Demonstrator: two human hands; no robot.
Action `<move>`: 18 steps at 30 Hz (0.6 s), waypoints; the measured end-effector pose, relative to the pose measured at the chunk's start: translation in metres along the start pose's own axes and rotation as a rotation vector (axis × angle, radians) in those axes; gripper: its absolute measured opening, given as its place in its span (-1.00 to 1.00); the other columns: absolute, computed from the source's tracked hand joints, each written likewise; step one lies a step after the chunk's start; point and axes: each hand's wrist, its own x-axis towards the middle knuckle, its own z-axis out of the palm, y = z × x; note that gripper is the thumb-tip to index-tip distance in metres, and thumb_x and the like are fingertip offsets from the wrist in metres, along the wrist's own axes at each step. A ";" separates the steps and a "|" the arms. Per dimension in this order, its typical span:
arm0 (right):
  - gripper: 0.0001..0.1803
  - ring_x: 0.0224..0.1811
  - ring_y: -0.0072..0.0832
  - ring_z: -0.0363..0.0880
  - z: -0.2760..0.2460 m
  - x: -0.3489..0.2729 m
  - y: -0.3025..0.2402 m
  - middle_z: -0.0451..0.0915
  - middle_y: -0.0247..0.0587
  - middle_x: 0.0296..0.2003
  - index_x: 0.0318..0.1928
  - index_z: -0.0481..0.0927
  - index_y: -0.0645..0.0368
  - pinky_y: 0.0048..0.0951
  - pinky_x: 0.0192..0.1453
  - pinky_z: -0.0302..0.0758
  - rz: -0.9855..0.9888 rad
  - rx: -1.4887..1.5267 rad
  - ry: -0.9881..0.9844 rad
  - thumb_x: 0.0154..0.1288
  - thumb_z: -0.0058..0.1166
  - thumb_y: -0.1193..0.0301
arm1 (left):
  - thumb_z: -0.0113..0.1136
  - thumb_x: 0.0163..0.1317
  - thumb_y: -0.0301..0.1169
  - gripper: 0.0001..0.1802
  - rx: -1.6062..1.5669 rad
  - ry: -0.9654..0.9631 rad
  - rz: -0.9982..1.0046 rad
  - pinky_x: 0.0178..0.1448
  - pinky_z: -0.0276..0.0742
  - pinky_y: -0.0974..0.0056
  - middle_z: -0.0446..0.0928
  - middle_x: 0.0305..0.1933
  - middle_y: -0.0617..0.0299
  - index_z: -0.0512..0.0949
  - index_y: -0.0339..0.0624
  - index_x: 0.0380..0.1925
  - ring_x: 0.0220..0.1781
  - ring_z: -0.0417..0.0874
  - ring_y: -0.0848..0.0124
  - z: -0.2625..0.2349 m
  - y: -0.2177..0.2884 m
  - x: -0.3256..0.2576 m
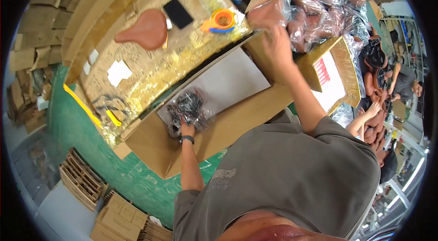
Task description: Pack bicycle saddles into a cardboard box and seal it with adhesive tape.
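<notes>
A long open cardboard box (219,143) lies in front of me, with a pale sheet (223,83) inside it. My left hand (187,128) reaches into the box's left end, closed on a clear plastic-bagged dark item (189,103) that looks like a saddle; the bag hides its details. At the box's far right corner, my right hand (277,45) is raised, its fingers blurred against the lower edge of a bagged brown saddle (270,11). Whether those fingers grip it I cannot tell. Beyond that saddle rises a heap of bagged brown saddles (331,10).
A tape-covered cardboard worktop (141,72) bears an unwrapped brown saddle (148,30), a black phone (178,14), an orange tape dispenser (222,20), white paper pieces (119,72) and a yellow-handled cutter (113,118). An open carton (340,70) stands right. Co-workers (404,81) are farther right.
</notes>
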 end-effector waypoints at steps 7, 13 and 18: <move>-0.29 0.43 0.05 0.54 0.019 0.052 0.192 0.61 -0.14 0.26 0.29 0.59 0.01 0.25 0.47 0.46 -0.322 -0.417 -0.337 0.06 0.49 0.39 | 0.29 0.47 -0.52 -0.21 -0.497 0.122 0.372 0.67 0.35 -0.02 0.34 0.68 -0.15 0.23 -0.33 0.65 0.67 0.43 0.08 0.027 0.329 -0.134; -0.32 0.03 0.07 0.78 -0.104 0.072 0.214 0.73 -0.04 0.02 0.21 0.67 0.08 0.05 0.15 0.71 0.111 0.105 -0.245 0.06 0.57 0.19 | 0.38 0.42 -0.48 -0.10 -0.296 0.077 0.567 0.74 0.19 -0.08 0.25 0.72 -0.19 0.16 -0.34 0.68 0.76 0.25 -0.02 0.063 0.527 -0.226; -0.40 -0.01 -0.03 0.81 -0.281 -0.015 0.213 0.81 0.04 -0.06 0.15 0.71 0.22 -0.08 0.15 0.69 0.343 0.872 -0.075 0.22 0.53 0.11 | 0.66 0.18 -0.39 0.12 0.061 0.536 0.946 0.73 0.22 -0.06 0.32 0.67 -0.21 0.17 -0.42 0.64 0.70 0.33 -0.08 0.104 0.660 -0.257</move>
